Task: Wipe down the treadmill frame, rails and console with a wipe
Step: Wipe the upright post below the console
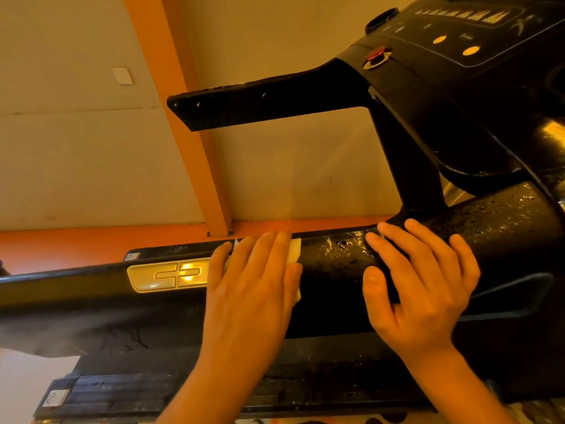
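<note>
Left hand (253, 280) flat, fingers straight, pressing the wipe (295, 250) onto the rail (333, 261) just right of the silver badge (169, 275). Right hand (422, 280) rests spread farther right, holding nothing. Droplets between them look unwiped, and the console (458, 35), high above the badge, probably awaits.

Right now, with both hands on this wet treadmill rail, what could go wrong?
The right hand rests on the rail among droplets, so it might slip. The left hand covers most of the small wipe, so bare fingers may smear rather than clean.
</note>
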A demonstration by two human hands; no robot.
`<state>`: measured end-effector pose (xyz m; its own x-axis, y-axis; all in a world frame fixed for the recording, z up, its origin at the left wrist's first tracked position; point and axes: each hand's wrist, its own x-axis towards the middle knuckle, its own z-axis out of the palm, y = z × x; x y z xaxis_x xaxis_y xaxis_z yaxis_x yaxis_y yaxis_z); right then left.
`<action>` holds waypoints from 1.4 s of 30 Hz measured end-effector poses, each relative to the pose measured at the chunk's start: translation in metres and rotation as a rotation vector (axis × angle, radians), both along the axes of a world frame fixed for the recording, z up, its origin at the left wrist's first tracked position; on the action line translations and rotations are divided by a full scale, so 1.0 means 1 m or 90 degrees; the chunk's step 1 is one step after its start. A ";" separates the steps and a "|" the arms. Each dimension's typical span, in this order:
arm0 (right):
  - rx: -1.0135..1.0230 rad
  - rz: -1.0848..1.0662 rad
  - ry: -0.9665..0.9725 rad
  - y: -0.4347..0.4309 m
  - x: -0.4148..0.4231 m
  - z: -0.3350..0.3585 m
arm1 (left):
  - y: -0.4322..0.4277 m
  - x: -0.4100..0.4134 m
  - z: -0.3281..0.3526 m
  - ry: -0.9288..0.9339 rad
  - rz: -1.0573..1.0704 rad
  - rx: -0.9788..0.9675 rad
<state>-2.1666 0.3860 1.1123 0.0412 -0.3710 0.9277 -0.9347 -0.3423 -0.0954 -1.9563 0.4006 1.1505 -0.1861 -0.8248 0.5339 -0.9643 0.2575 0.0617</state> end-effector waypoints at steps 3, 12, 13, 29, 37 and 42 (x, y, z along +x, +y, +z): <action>0.002 0.005 0.002 0.000 -0.001 0.000 | -0.002 -0.012 0.004 -0.029 -0.038 0.010; 0.006 0.009 -0.001 0.000 -0.001 0.002 | 0.001 0.008 0.006 -0.051 -0.006 0.030; 0.008 0.010 0.000 0.000 -0.002 0.002 | 0.000 -0.004 0.006 -0.049 -0.012 0.028; 0.013 0.020 -0.020 0.002 0.002 0.005 | 0.002 0.005 -0.007 0.037 -0.035 0.036; 0.124 0.140 -0.038 0.019 0.049 0.020 | 0.011 0.056 -0.023 0.132 -0.104 -0.021; 0.185 0.244 0.027 0.025 0.101 0.031 | 0.007 0.082 -0.028 0.094 -0.088 -0.026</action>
